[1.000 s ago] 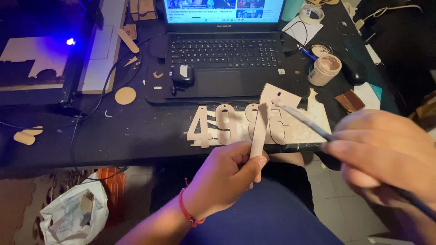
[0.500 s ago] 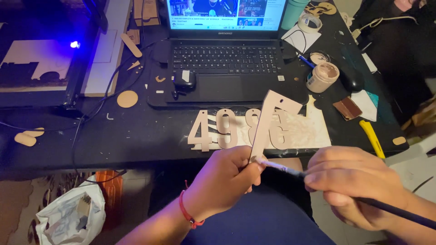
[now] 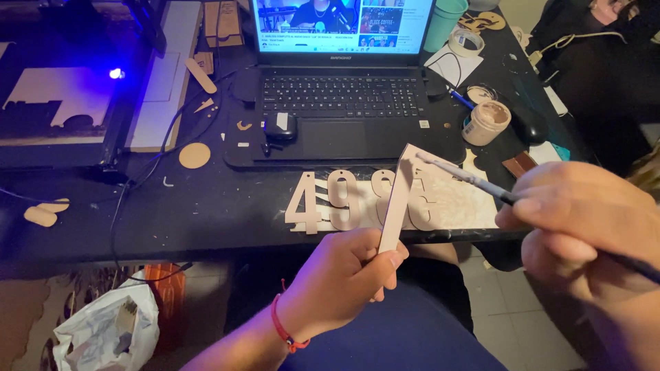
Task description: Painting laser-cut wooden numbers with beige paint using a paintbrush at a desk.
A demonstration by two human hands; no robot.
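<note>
My left hand point(image 3: 347, 278) grips the lower end of a flat, pale wooden cut-out piece point(image 3: 399, 196) and holds it upright over my lap, in front of the desk edge. My right hand point(image 3: 584, 233) holds a thin paintbrush point(image 3: 467, 178); its pale tip touches the top of the wooden piece. Behind the piece, several pale wooden number shapes point(image 3: 330, 203) lie in a row on the black desk point(image 3: 172, 206). A small open pot of beige paint point(image 3: 487, 122) stands at the right of the laptop.
An open laptop point(image 3: 340, 89) sits at the back centre with a small dark case point(image 3: 280, 127) on it. A machine with a blue light point(image 3: 113, 73) is at the left. Tape roll point(image 3: 464, 41), teal cup point(image 3: 445, 15) and wood scraps lie about. A plastic bag point(image 3: 103, 330) sits on the floor.
My right hand went down to the lower end of the wooden piece, then up again; the brush tip is now at the piece's top. My left hand has barely moved.
</note>
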